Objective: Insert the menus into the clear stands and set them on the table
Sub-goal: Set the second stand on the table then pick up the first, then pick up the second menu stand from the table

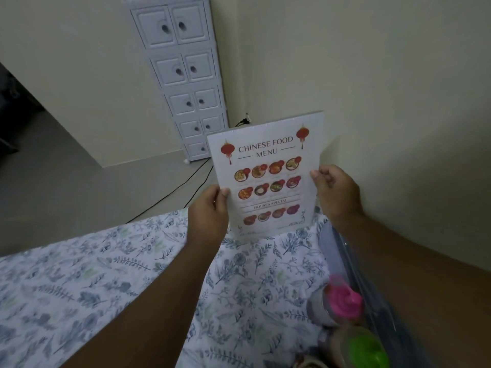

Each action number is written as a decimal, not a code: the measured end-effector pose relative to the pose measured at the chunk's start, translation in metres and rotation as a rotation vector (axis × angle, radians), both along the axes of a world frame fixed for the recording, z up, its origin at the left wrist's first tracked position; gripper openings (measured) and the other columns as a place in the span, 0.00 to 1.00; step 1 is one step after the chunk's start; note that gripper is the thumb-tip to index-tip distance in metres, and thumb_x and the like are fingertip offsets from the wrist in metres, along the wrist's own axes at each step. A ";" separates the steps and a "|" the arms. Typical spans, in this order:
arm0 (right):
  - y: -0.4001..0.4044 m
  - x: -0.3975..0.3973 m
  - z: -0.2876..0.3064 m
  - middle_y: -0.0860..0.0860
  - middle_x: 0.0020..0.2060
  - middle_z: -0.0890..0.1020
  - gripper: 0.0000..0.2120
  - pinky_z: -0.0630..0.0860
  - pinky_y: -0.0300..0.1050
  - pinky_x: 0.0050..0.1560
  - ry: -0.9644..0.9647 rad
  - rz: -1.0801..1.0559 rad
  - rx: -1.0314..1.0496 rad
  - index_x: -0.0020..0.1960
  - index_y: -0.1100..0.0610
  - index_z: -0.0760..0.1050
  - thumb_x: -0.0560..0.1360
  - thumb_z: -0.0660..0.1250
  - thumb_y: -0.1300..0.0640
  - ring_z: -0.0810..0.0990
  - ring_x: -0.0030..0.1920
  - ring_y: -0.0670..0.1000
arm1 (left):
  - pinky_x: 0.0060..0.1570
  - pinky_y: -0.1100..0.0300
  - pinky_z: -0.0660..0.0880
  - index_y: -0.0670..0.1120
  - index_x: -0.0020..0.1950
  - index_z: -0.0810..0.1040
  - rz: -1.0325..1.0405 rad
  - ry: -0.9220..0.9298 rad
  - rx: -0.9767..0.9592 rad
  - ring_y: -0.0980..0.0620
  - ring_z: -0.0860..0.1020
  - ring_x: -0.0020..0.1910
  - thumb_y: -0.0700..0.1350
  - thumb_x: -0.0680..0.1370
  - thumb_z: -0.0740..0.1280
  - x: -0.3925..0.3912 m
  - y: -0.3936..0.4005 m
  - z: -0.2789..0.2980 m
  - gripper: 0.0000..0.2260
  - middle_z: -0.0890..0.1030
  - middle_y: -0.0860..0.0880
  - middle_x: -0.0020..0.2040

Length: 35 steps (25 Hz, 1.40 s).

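A white Chinese food menu (pixel 268 179) with red lanterns and dish photos stands upright at the far edge of the table (pixel 106 274). A second white sheet or stand panel shows just behind its top edge; I cannot tell which. My left hand (pixel 210 211) grips the menu's left edge with the thumb on its face. My right hand (pixel 334 189) pinches its right edge. The menu's bottom edge touches or hovers just over the floral cloth.
The table wears a blue floral cloth. At the near right stand a jar with a pink lid (pixel 342 301), a jar with a green lid (pixel 366 351) and a clear plastic piece (pixel 345 258). A white drawer cabinet (pixel 186 75) and a black cable (pixel 170 195) lie beyond.
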State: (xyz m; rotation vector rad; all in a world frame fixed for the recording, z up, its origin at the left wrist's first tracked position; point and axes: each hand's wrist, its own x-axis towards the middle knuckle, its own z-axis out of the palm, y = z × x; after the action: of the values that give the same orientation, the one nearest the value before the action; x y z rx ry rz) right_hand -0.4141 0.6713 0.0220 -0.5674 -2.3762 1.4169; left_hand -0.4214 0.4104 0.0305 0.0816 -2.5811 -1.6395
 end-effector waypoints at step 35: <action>-0.504 0.351 0.066 0.53 0.73 0.76 0.28 0.72 0.53 0.70 -0.186 0.965 0.536 0.78 0.54 0.69 0.83 0.60 0.42 0.73 0.73 0.55 | 0.67 0.50 0.71 0.43 0.75 0.72 0.639 -0.108 -0.428 0.43 0.74 0.71 0.52 0.83 0.64 0.455 -0.482 0.063 0.22 0.77 0.42 0.72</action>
State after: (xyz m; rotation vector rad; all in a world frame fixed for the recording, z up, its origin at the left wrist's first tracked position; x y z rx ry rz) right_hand -0.0634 0.1669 0.0881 0.7080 -3.1746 0.8946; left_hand 0.0337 -0.0719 0.0933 0.8740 -2.5224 -0.8695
